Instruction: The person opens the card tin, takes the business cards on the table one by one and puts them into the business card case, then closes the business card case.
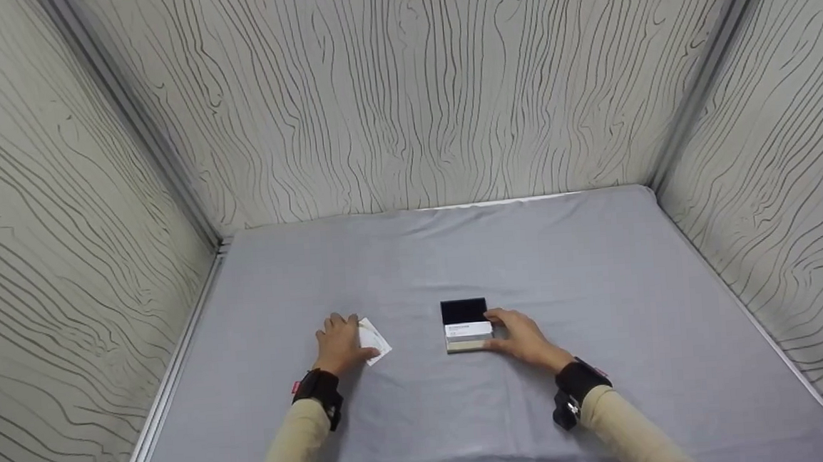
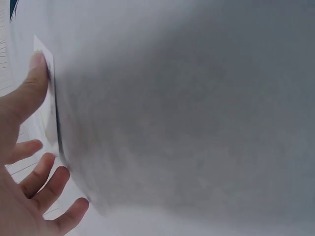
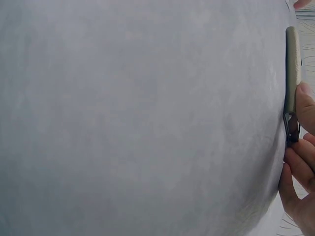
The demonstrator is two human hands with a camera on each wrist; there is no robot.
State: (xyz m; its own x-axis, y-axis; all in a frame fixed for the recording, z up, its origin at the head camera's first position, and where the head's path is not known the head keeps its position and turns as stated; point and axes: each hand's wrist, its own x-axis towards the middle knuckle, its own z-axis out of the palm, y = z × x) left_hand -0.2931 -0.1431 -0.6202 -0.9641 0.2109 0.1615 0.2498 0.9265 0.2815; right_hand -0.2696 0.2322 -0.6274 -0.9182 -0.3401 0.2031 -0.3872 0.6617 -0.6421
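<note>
On the left of the grey cloth lies a white card (image 1: 376, 342) with faint coloured print. My left hand (image 1: 340, 346) grips it, thumb (image 2: 35, 64) on its face and fingers at its far edge. To the right, a card case (image 1: 463, 311) stands open, its inside black and its front part beige. White printed cards (image 1: 467, 329) sit in it. My right hand (image 1: 524, 340) holds the case by its right side, thumb at the near corner and fingers at the hinge side. In the right wrist view the case (image 3: 292, 69) shows edge-on.
Grey cloth (image 1: 423, 416) with slight wrinkles covers the table. Patterned panels (image 1: 403, 96) stand at the back and both sides, with grey metal posts (image 1: 702, 77) at the corners. A dark band with a small camera (image 1: 565, 411) sits on each wrist.
</note>
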